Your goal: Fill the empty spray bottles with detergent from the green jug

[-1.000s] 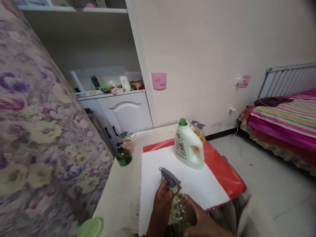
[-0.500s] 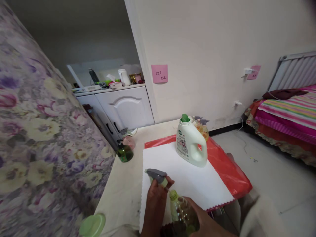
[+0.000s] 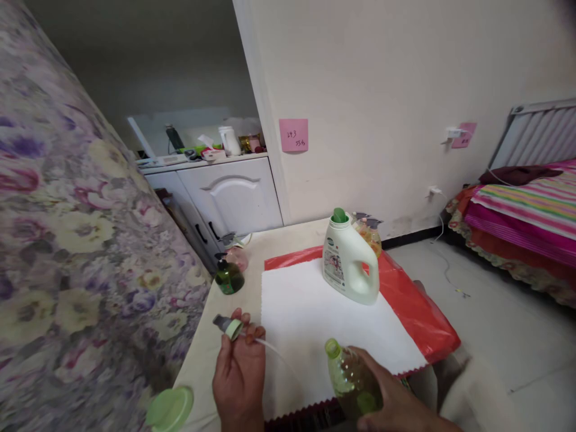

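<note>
The left hand (image 3: 239,375) is closed round a spray head (image 3: 228,326), pinching it at the fingertips, with its thin clear tube (image 3: 275,355) trailing out to the right over the white cloth (image 3: 315,318); the right hand (image 3: 396,402) is wrapped round a clear bottle (image 3: 352,379) of yellowish liquid, tilted so its open green neck points up and to the left, well apart from the spray head; bottle and hand sit at the near edge of the cloth, which lies on a red sheet (image 3: 414,318) on the pale table (image 3: 225,342); a white jug (image 3: 349,261) with a green cap stands upright at the far side of the cloth, with a small spray bottle (image 3: 371,234) just behind it; a dark green bottle (image 3: 228,276) and a pink one (image 3: 237,257) stand near the table's left edge; a round green lid (image 3: 170,409) lies at the near left corner; a flowered curtain (image 3: 67,240) hangs on the left; a pink note (image 3: 293,134) is stuck on the wall beyond.
</note>
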The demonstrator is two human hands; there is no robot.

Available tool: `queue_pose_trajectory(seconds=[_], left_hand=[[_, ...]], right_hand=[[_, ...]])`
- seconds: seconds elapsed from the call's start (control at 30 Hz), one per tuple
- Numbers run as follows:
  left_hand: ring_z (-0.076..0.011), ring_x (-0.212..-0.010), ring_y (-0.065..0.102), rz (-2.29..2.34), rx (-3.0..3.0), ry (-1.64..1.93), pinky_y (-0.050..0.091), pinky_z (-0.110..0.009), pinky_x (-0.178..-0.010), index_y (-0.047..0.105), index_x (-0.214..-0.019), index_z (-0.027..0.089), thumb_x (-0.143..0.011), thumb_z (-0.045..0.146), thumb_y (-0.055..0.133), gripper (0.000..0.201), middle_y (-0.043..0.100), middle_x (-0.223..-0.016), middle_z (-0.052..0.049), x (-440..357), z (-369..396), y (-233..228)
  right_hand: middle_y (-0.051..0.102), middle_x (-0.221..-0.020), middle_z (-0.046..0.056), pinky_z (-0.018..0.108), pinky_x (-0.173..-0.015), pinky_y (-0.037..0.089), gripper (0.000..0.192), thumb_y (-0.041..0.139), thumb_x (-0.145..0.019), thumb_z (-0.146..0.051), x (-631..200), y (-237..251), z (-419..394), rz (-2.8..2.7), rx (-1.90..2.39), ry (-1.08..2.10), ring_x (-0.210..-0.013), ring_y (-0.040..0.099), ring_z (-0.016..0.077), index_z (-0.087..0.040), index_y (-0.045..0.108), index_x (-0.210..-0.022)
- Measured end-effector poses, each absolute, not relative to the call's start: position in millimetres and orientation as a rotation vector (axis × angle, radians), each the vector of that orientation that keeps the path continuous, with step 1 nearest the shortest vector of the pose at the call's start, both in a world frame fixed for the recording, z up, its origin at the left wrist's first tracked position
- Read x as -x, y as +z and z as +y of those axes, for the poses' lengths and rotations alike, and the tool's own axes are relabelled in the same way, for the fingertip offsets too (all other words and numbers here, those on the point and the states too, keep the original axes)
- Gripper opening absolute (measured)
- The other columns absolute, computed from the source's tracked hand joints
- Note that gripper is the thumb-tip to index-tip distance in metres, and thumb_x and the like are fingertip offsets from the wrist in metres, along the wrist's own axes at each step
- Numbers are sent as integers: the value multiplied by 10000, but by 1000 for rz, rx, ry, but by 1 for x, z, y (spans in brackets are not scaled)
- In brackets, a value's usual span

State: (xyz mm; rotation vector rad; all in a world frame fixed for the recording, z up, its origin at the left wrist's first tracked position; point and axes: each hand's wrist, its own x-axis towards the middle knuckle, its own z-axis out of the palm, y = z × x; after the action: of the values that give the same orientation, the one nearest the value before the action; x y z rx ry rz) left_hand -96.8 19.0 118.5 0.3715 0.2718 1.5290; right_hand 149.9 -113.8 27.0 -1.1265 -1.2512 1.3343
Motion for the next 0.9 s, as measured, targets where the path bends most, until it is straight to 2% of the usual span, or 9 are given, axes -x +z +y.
queue_pose_trajectory(seconds=[0.13,0.23,0.33,0.5,0.63,0.8,0.9], left_hand=[[-91,-576,513,338,-436,1432,495,-237,-585,642,-1026,164,-820,235,582,226,611,-816,-32,98,19,115],[-48,-476,413,543,-577,1285,394,-181,-472,637,-864,160,-803,240,646,101,596,-741,-4,82,15,106],[-20,-429,332,685,-747,1190,286,-167,-416,616,-787,157,-798,270,691,136,600,-728,15,59,9,98],[-70,-574,505,799,-779,1163,412,-219,-565,687,-931,154,-764,331,734,247,633,-837,-20,42,10,87],[-93,-620,551,776,-697,1174,436,-234,-596,688,-1018,154,-763,347,737,324,668,-899,-51,46,17,81],[-89,-588,547,739,-637,1208,456,-235,-582,685,-953,162,-778,336,720,250,710,-977,-83,50,20,75],[-94,-579,552,752,-544,1312,472,-228,-563,688,-967,148,-756,294,735,261,716,-928,-77,51,26,63]], right_hand=[[487,-1377,144,489,-1051,362,984,847,-572,-366,-167,26,-95,-1089,1087,1237,-1258,477,334,-268,319,-1396],[531,-1324,145,504,-1023,376,902,831,-594,-399,-169,29,-67,-1067,1113,1075,-1237,483,323,-255,362,-1350],[526,-1330,126,492,-1027,378,806,827,-602,-365,-161,30,-38,-1080,1149,952,-1214,499,301,-249,417,-1287],[527,-1322,108,481,-1070,347,859,834,-578,-278,-142,19,-2,-1096,1169,896,-1247,486,287,-237,379,-1306],[505,-1353,108,476,-1101,312,887,838,-559,-228,-136,6,7,-1114,1208,842,-1285,450,288,-231,377,-1318],[472,-1397,103,493,-1122,299,917,835,-585,-273,-137,-4,6,-1137,1239,811,-1329,406,301,-261,351,-1364],[424,-1443,104,514,-1150,255,953,836,-588,-295,-137,-7,4,-1146,1307,767,-1363,360,312,-280,319,-1389]])
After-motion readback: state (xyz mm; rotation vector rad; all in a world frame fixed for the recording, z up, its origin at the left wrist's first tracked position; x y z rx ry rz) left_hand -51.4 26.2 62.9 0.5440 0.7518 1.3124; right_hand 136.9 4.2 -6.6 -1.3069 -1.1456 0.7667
